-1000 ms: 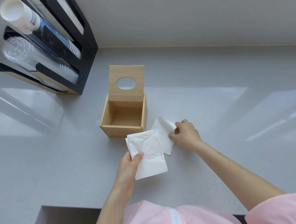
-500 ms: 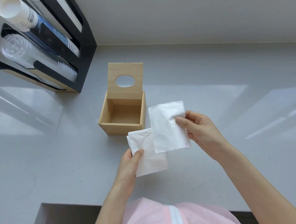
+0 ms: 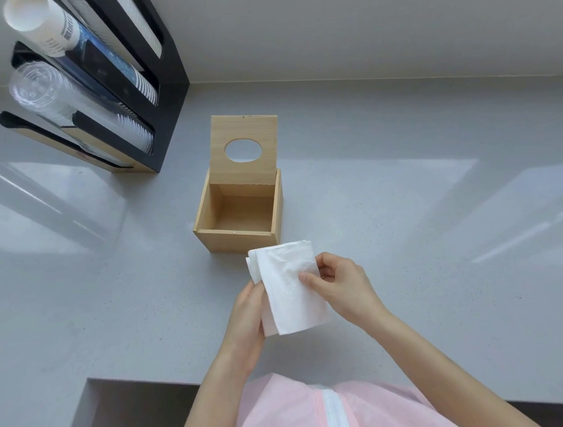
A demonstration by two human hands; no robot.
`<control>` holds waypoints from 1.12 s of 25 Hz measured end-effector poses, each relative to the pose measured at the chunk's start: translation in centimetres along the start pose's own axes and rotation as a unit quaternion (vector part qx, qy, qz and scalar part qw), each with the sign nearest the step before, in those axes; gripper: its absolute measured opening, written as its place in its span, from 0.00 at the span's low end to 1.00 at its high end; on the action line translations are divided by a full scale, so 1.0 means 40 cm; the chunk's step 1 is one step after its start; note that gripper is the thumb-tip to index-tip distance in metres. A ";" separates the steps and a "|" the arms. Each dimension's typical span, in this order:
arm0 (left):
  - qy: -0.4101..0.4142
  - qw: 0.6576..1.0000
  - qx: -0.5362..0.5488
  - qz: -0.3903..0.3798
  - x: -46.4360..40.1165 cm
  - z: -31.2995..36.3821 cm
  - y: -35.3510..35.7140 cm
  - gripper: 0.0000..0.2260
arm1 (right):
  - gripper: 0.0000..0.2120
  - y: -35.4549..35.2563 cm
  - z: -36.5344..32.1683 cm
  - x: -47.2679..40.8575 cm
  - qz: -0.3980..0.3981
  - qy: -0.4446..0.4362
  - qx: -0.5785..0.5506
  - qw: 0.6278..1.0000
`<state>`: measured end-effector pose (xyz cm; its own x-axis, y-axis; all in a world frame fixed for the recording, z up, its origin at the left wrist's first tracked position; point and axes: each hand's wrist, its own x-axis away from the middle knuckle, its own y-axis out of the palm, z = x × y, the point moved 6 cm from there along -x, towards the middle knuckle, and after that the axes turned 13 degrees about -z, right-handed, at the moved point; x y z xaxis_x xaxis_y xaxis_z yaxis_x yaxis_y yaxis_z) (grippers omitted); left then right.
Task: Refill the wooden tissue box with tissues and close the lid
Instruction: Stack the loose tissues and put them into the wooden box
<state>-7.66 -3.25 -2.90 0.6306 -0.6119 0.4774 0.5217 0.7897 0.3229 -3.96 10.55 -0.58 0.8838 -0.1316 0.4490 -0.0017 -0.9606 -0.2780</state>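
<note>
grey bench [image 3: 411, 221] carried the wooden tissue box [image 3: 241, 238] mid-surface, lid [image 3: 244, 148] raised, interior bare. the right hand [image 3: 344, 286] had just laid its tissue onto the left hand [image 3: 247, 316]'s; both pinched the tissues [image 3: 289, 288], stacked, ready for loading.

Empty wooden tissue box [image 3: 238, 240], lid [image 3: 244, 148] upright, white tissues [image 3: 289, 291] just in front
</note>
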 end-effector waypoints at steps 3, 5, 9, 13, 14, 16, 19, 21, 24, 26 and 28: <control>-0.014 1.000 0.021 0.006 0.005 -0.009 -0.012 0.16 | 0.08 0.009 -0.003 -0.005 0.005 -0.003 0.023 1.000; -0.028 0.999 0.036 0.001 0.008 -0.014 -0.023 0.18 | 0.09 0.023 -0.008 -0.004 0.005 -0.008 0.031 0.999; -0.026 0.997 0.054 -0.040 0.017 -0.007 -0.042 0.21 | 0.09 0.051 -0.024 -0.007 0.022 -0.014 0.048 0.999; -0.002 0.992 0.082 -0.098 0.031 0.005 -0.060 0.24 | 0.11 0.079 -0.035 -0.013 0.044 -0.015 0.098 0.994; -0.001 0.991 0.080 -0.109 0.035 0.009 -0.068 0.24 | 0.14 0.088 -0.039 -0.016 0.048 -0.016 0.110 0.993; -0.005 0.992 0.051 -0.112 0.039 0.013 -0.088 0.21 | 0.17 0.103 -0.047 -0.023 0.058 -0.018 0.129 0.990; -0.008 0.998 0.005 -0.062 0.037 0.010 -0.127 0.14 | 0.16 0.120 -0.058 -0.032 0.060 -0.018 0.137 0.989; -0.001 0.998 -0.006 -0.057 0.035 0.019 -0.137 0.11 | 0.11 0.123 -0.065 -0.028 0.061 -0.017 0.136 0.989; 0.020 0.997 0.022 -0.070 0.033 0.054 -0.138 0.09 | 0.12 0.116 -0.053 -0.017 0.065 0.005 0.062 0.996; 0.047 0.992 0.070 -0.090 0.033 0.078 -0.132 0.11 | 0.19 0.122 -0.038 -0.010 0.013 0.039 -0.037 0.998; 0.075 0.987 0.093 -0.105 0.036 0.095 -0.124 0.13 | 0.15 0.136 -0.036 -0.004 -0.050 0.048 -0.096 0.993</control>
<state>-11.53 -7.86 -0.69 0.6057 -0.7515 0.2614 0.5442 0.6310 0.5530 -4.78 5.00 -0.95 0.8348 -0.0473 0.5485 -0.0141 -0.9978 -0.0646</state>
